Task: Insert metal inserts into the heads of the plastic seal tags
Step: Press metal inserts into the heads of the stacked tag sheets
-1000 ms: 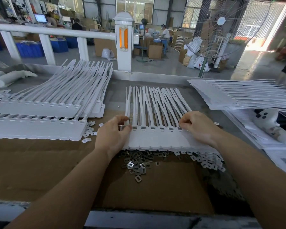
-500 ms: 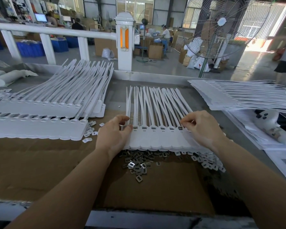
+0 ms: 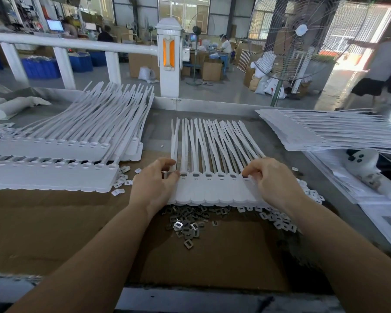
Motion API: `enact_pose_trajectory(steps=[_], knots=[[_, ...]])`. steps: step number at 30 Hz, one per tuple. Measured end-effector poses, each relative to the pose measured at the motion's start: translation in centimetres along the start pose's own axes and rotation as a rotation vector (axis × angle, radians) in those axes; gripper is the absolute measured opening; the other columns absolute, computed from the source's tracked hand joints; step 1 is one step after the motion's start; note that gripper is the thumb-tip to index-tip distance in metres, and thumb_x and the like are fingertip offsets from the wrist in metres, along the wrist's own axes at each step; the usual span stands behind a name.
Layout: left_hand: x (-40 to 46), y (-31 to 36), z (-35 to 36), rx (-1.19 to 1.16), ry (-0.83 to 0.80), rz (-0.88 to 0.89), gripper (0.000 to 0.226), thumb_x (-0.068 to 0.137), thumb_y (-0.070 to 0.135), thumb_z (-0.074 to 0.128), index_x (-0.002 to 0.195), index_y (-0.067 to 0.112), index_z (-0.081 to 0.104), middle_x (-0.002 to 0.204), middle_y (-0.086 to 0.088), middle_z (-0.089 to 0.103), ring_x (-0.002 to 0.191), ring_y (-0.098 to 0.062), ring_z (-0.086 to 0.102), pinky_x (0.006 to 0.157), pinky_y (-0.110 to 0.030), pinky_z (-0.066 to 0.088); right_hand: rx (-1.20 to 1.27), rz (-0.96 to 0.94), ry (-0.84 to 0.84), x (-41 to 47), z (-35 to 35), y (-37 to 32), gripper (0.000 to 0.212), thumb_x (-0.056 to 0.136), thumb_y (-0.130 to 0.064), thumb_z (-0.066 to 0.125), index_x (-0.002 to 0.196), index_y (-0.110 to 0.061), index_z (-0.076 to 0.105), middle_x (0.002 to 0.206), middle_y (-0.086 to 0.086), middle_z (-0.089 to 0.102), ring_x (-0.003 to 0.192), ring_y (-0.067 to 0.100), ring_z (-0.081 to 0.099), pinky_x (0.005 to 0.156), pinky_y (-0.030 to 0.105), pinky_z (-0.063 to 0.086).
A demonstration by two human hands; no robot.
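Note:
A joined strip of white plastic seal tags (image 3: 215, 190) lies on the cardboard in front of me, tails fanned away. Several of its heads show grey metal inserts (image 3: 208, 175) in their slots. My left hand (image 3: 155, 185) grips the strip's left end, thumb and fingers curled round the first head. My right hand (image 3: 272, 180) pinches the strip's right end, fingertips on the last head. A loose pile of metal inserts (image 3: 186, 224) lies just below the strip's near edge.
Two long strips of tags (image 3: 54, 175) lie at the left, more stacked tags (image 3: 325, 132) at the right. Small white plastic caps (image 3: 280, 220) are scattered right of the pile. A white rail post (image 3: 169, 57) and a fan (image 3: 303, 35) stand beyond the table's far edge.
Both hands have closed tighter on the strip's ends and its right end has lifted slightly. A person has walked into view at the far right.

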State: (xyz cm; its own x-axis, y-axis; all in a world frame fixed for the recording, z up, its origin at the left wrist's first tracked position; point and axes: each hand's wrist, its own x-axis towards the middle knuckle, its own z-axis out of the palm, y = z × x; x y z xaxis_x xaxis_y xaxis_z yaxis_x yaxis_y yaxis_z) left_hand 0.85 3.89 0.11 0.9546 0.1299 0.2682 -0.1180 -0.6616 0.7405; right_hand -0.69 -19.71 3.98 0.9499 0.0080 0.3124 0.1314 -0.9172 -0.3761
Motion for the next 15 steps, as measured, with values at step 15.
enact_pose_trajectory(steps=[15], knots=[[0.13,-0.13,0.12,0.015,0.011,0.007,0.029,0.09,0.035,0.057,0.118,0.028,0.058,0.107,0.009,0.058,0.092,-0.009,0.051,0.087,-0.026,0.04,0.025,0.036,-0.044,0.38,-0.32,-0.17,0.021,0.091,-0.001,0.051,0.096,-0.018,0.062,0.104,0.003,0.061,0.086,0.013,0.05,0.079,0.029,0.044]])
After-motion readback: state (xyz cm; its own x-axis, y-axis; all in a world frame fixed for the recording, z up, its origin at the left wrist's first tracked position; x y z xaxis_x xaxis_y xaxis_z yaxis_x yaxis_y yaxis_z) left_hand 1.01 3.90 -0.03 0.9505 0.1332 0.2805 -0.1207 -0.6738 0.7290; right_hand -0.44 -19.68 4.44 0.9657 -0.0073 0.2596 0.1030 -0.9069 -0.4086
